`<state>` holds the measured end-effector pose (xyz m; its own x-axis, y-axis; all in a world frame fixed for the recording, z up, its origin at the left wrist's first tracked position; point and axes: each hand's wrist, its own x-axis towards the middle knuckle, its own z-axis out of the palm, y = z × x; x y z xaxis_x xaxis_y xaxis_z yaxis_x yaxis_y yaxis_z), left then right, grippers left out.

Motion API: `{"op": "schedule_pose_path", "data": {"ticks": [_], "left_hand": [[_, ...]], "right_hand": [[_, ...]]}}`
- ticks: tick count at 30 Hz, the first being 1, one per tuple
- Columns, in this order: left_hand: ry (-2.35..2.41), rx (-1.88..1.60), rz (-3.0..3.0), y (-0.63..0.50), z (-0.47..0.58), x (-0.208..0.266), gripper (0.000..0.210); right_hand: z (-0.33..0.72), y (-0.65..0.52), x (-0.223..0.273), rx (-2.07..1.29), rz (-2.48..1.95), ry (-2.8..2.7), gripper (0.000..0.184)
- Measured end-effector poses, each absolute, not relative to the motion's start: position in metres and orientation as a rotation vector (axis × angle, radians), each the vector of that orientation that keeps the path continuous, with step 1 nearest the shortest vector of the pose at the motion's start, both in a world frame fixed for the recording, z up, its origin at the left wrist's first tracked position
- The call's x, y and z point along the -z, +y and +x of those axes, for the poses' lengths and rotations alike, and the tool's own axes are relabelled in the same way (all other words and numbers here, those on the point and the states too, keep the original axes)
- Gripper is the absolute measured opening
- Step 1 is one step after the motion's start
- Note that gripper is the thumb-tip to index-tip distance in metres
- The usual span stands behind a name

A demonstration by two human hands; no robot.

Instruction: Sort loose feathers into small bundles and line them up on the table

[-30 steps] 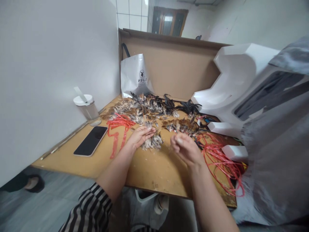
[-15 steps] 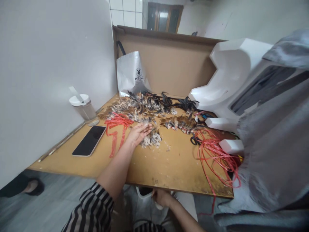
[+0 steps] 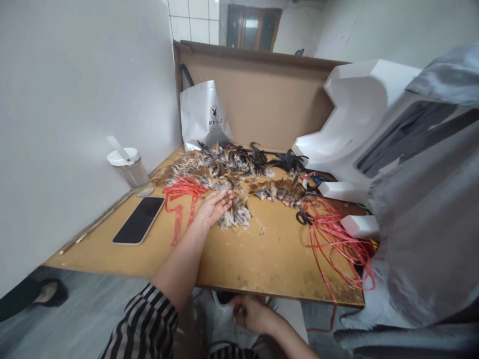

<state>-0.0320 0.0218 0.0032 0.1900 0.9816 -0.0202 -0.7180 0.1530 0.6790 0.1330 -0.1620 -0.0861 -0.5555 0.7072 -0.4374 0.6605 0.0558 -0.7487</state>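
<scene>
My left hand [image 3: 214,207] is over the middle of the table, palm turned partly up, its fingers and thumb closed at the tips on a small feather tuft. Beside and under it lies a loose heap of grey-white feathers [image 3: 237,214]. Behind are larger rows of brown and black feathers [image 3: 234,159], with a brown bunch [image 3: 279,191] to the right. Cut red plastic strips [image 3: 183,187] lie just left of the hand. My right hand [image 3: 250,313] is below the table's front edge with curled fingers; what they hold, if anything, cannot be made out.
A phone [image 3: 139,220] and a lidded cup [image 3: 130,169] stand at the left of the table [image 3: 239,264]. Black-handled scissors [image 3: 302,217] and tangled red string [image 3: 333,234] lie right. Behind are a silver bag [image 3: 202,114] and cardboard [image 3: 277,99]; white foam [image 3: 359,99] rises right.
My left fingers have curled in from a straighter pose and drawn back slightly. My right hand has shifted a little left and turned under the table edge.
</scene>
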Motion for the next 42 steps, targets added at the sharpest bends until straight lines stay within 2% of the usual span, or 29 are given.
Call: {"op": "schedule_pose_path", "data": {"ticks": [2,4,8,11,14,20,24,29,37,42], "left_hand": [[0.517,-1.301,0.607,0.021,-0.031,-0.003,0.008],[0.504,-1.294,0.606,0.021,-0.030,-0.004,0.008],[0.498,-1.291,0.600,0.019,-0.028,-0.003,0.008],[0.500,-1.294,0.612,0.019,-0.029,-0.002,0.007],[0.493,-1.284,0.622,0.020,-0.030,-0.001,0.008],[0.496,-1.246,0.626,0.023,-0.029,0.001,0.008],[0.504,-1.239,0.619,0.023,-0.028,0.002,0.007],[0.518,-1.233,0.637,0.022,-0.027,0.003,0.008],[0.523,-1.211,0.665,0.021,-0.024,0.004,0.005],[0.557,-1.193,0.686,0.021,-0.023,0.003,0.006]], "right_hand": [[0.140,-0.176,0.052,-1.618,-1.162,-2.366,0.023],[0.147,-0.175,0.008,-1.548,-0.939,-2.374,0.020],[0.157,-0.119,-0.062,-1.189,-1.093,-2.144,0.016],[0.161,-0.049,-0.072,-0.882,-1.260,-2.003,0.018],[0.160,0.006,-0.059,-0.610,-1.520,-1.984,0.020],[0.158,0.034,-0.023,-0.831,-1.587,-1.998,0.029],[0.160,0.033,-0.010,-0.894,-1.596,-1.984,0.021],[0.163,0.032,-0.008,-0.992,-1.541,-1.953,0.009],[0.177,0.031,-0.012,-1.417,-1.350,-1.602,0.016],[0.176,0.034,-0.010,-1.547,-1.277,-1.419,0.017]]}}
